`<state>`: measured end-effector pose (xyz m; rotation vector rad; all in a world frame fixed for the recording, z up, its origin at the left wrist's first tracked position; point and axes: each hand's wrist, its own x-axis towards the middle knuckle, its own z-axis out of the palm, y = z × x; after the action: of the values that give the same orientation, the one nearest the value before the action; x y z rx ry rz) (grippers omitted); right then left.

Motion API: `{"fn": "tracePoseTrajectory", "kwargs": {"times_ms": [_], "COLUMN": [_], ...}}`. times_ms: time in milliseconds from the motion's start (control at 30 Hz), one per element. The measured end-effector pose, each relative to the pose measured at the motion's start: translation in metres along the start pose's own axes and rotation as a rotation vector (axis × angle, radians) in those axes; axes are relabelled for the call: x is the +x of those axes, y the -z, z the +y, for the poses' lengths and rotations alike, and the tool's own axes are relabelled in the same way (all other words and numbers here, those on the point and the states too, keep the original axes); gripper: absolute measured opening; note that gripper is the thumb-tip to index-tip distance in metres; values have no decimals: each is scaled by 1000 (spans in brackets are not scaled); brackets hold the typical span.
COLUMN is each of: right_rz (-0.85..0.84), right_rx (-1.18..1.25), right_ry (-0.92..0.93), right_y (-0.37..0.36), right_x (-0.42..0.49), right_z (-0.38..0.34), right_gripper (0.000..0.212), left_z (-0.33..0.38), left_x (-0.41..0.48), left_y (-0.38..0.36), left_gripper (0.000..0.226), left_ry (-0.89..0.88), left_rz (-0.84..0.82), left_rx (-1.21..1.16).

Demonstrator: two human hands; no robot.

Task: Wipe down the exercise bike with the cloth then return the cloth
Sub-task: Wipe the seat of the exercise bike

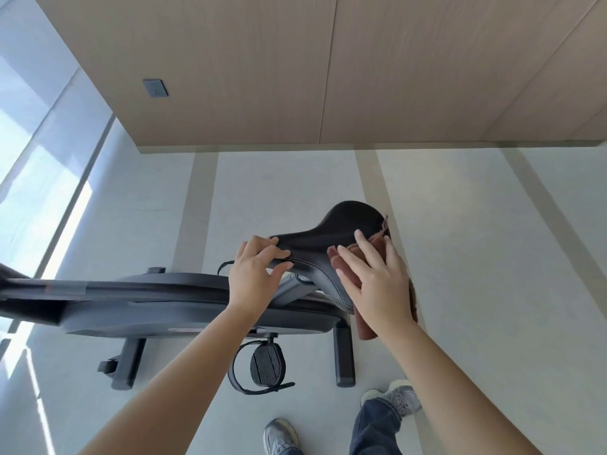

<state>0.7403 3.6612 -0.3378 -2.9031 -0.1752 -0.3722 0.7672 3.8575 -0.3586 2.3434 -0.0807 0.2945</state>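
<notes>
Left hand [253, 274] grips the black saddle [328, 238] by its nose; right hand [377, 284], fingers straight, presses rumpled reddish-brown cloth [365, 326] against its side.

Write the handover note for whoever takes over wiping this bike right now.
The left hand holds the nose of the saddle in a curled grip, steadying it.
The right hand is flat, fingers straight, pressing the cloth on the saddle's near side.
The cloth is brown, with its lower end hanging beside the saddle.
Done: saddle wipe under way; what else has been wiped cannot be told.
Left: finish the saddle, do the frame and pedal, then return the cloth; its place is not in view.
</notes>
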Motion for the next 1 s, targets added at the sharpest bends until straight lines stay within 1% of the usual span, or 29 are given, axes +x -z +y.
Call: {"fn": "tracePoseTrajectory", "kwargs": {"times_ms": [67,133,200,233,267,333,400,433,533,633,700,767,933,1000], "right_rz": [-57,-188,-289,-306,-298,-208,-120,-104,-125,-217,-278,-302,-153,-159], "right_rx": [-43,-39,-44,-53,-71,-95,-74,-56,-9,43,44,43,-33,-16], "right_ry": [47,114,114,109,118,141,137,135,64,-37,-42,-34,26,-8], "right_y": [-5,-15,-25,-27,-26,-16,-5,-3,-6,-16,-22,-22,-8,-9], "right_x": [19,46,63,63,58,35,12,7,17,56,79,80,16,23], "right_z": [-18,-40,-51,-50,-46,-32,-18,-13,-12,-18,-20,-17,-6,-5], "right_gripper": [29,33,38,40,41,41,39,39,39,43,44,45,47,45], "left_z": [-1,-2,-3,-3,-3,-3,-3,-3,-6,-6,-8,-9,-9,-10], "left_x": [1,2,3,3,4,3,2,2,3,5,5,5,2,3], "left_y": [0,2,3,4,5,5,5,5,3,1,1,1,0,0], "left_gripper": [12,13,14,14,14,14,14,14,13,12,12,13,13,13], "left_ry": [14,12,15,21,24,29,26,26,41,50,40,37,46,35], "left_rz": [-4,-8,-18,-26,-29,-21,-12,-9,-19,-29,-23,-17,-19,-19], "left_rx": [-18,-20,-13,-16,-18,-28,-43,-49,-59,-64,-64,-70,-83,-79]}}
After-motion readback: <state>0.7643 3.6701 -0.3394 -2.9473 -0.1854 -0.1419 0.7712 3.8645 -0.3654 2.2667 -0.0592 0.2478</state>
